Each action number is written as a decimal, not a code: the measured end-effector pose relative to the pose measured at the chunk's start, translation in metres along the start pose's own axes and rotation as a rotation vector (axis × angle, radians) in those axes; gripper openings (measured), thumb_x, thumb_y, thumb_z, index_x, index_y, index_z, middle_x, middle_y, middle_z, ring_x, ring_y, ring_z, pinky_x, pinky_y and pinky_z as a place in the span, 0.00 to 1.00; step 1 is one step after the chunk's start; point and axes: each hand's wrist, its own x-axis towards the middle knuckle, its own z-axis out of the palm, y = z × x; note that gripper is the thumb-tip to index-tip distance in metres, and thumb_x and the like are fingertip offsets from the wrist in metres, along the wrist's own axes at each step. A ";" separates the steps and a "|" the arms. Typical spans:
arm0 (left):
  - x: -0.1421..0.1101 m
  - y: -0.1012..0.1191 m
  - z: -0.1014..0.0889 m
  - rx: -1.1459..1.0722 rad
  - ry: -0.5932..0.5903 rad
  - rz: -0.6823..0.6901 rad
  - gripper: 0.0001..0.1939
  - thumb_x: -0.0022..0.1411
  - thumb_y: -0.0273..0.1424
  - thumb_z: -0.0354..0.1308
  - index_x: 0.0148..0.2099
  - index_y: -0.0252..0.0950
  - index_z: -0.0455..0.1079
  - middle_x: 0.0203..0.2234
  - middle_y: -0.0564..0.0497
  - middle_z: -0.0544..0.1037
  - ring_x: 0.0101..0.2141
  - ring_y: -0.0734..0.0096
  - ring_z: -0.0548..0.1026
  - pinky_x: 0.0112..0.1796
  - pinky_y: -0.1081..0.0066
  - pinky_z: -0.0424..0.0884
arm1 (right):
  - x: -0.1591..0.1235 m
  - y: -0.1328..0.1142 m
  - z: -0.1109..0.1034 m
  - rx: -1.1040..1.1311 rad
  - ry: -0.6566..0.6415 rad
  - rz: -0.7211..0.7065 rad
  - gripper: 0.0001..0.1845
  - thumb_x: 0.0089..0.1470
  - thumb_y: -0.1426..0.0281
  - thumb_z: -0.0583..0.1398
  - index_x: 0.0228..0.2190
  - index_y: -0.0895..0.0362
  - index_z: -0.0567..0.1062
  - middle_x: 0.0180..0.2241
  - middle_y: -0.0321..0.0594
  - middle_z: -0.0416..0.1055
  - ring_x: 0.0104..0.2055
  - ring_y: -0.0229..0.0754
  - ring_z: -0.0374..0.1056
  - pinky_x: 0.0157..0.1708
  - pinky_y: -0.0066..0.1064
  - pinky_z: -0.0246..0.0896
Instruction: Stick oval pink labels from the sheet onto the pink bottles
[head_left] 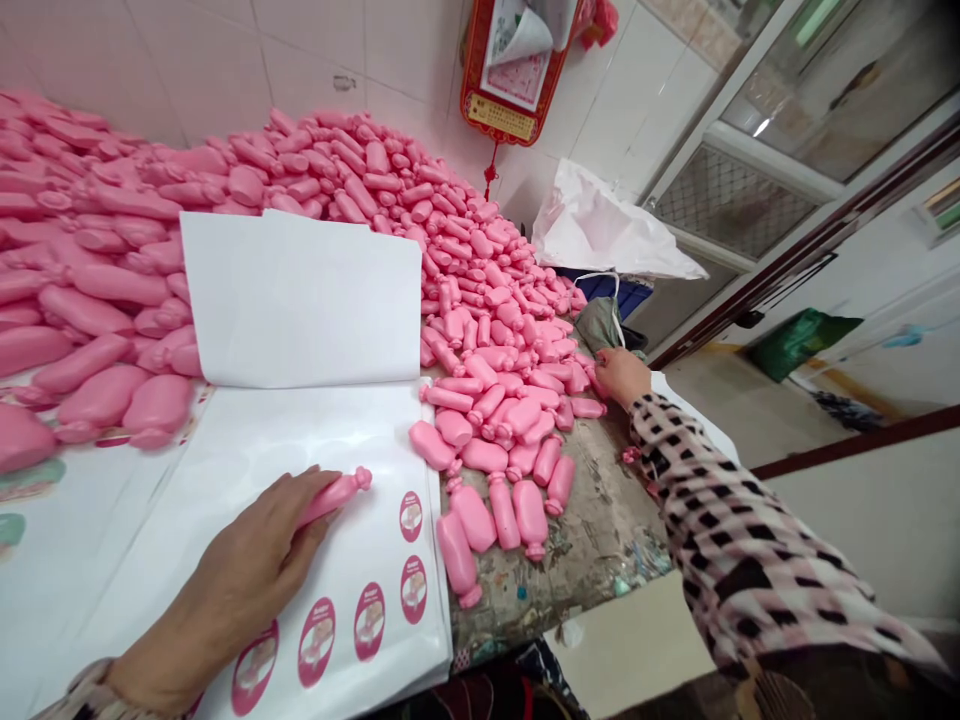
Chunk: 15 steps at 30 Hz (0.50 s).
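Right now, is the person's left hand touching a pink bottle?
Touching. The head view shows the left hand closed around the pink bottle, whose knobbed end sticks out beyond the grip.

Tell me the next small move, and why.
I'd probably bring the right hand over to the pink-and-white oval labels on the glossy white sheet: the left hand already holds a slim pink bottle over that sheet, while the right is out at the edge of the heap of glossy pink bottles.
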 end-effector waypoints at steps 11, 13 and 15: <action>-0.006 -0.006 0.004 0.030 -0.002 -0.095 0.23 0.61 0.38 0.46 0.59 0.55 0.55 0.46 0.54 0.75 0.42 0.57 0.76 0.41 0.60 0.73 | 0.102 0.005 0.003 -0.055 -0.269 -0.142 0.18 0.58 0.64 0.57 0.49 0.59 0.68 0.49 0.45 0.66 0.46 0.44 0.67 0.44 0.41 0.65; -0.005 -0.005 0.002 0.029 -0.029 -0.101 0.23 0.61 0.38 0.46 0.59 0.56 0.53 0.47 0.53 0.74 0.42 0.57 0.76 0.40 0.60 0.74 | 0.105 -0.001 0.010 -0.027 -0.262 -0.163 0.18 0.59 0.64 0.56 0.48 0.60 0.69 0.48 0.47 0.66 0.46 0.44 0.67 0.44 0.40 0.65; -0.005 -0.006 0.002 0.017 -0.059 -0.119 0.23 0.61 0.39 0.45 0.59 0.56 0.52 0.48 0.53 0.73 0.43 0.57 0.75 0.40 0.60 0.73 | 0.106 -0.007 0.013 0.018 -0.203 -0.194 0.18 0.59 0.64 0.56 0.48 0.61 0.69 0.48 0.47 0.66 0.46 0.44 0.67 0.44 0.40 0.65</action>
